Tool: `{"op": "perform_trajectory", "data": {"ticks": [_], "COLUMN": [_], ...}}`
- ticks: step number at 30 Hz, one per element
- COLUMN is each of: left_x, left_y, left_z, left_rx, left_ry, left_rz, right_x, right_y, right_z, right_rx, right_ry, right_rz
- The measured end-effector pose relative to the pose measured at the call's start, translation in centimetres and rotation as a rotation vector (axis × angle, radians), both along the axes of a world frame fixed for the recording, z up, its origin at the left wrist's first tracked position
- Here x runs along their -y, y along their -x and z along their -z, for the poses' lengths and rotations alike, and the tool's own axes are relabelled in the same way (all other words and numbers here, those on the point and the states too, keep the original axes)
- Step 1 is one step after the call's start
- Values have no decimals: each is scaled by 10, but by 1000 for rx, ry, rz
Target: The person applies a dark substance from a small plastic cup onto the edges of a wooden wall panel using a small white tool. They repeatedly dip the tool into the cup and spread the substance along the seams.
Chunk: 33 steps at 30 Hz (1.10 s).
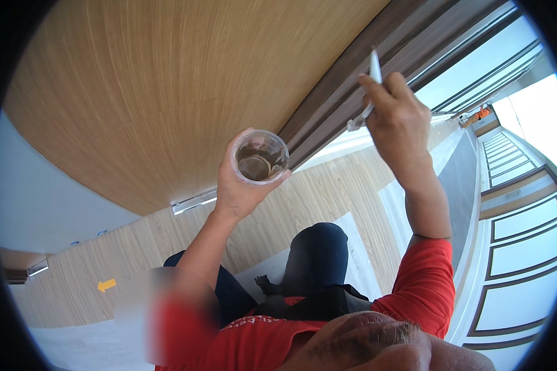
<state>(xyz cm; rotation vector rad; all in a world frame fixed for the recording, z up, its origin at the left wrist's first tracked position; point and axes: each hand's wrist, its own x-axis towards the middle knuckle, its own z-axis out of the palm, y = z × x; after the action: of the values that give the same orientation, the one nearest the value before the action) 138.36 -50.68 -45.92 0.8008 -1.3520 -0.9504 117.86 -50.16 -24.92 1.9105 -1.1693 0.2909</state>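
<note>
My left hand (232,185) is wrapped round a clear plastic cup (280,146), whose open top faces up. A little brownish content shows at its bottom. In my raised right hand (399,114) is a slim white-handled brush (375,65), pinched between thumb and fingers. Its small dark tip is at or very close to the dark brown door frame (334,86); I cannot tell whether they touch. Below the fist a pale end piece (356,123) sticks out, its shape unclear. Left of the frame stands a wood-grain door panel (167,68).
The light wood-plank floor (328,191) has pale sheets (353,235) on it and a yellow arrow marker (106,285) at left. A metal fitting (194,202) sits at the door's bottom edge. Framed windows (520,247) line the right, and a person in orange (481,115) is far off.
</note>
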Motion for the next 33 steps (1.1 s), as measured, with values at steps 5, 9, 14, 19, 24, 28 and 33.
{"op": "perform_trajectory", "data": {"ticks": [5, 9, 14, 19, 24, 28, 33], "left_x": [0, 0, 1, 0, 1, 1, 0], "left_y": [2, 0, 2, 1, 0, 1, 0], "left_z": [0, 0, 0, 0, 1, 0, 0], "left_rx": [9, 41, 25, 10, 20, 27, 24], "left_ry": [-5, -13, 3, 3, 14, 29, 25], "left_rz": [-7, -11, -5, -13, -20, -27, -29], "right_x": [3, 7, 7, 9, 9, 9, 11], "right_y": [-1, -1, -4, -7, -7, -9, -11], "right_z": [12, -11, 8, -7, 7, 4, 1], "right_rx": [-25, 15, -60, 13, -80, -83, -75], "right_ry": [-155, 13, -249, -110, -156, -162, -169], "right_rz": [-18, 19, 78, 105, 56, 84, 116]}}
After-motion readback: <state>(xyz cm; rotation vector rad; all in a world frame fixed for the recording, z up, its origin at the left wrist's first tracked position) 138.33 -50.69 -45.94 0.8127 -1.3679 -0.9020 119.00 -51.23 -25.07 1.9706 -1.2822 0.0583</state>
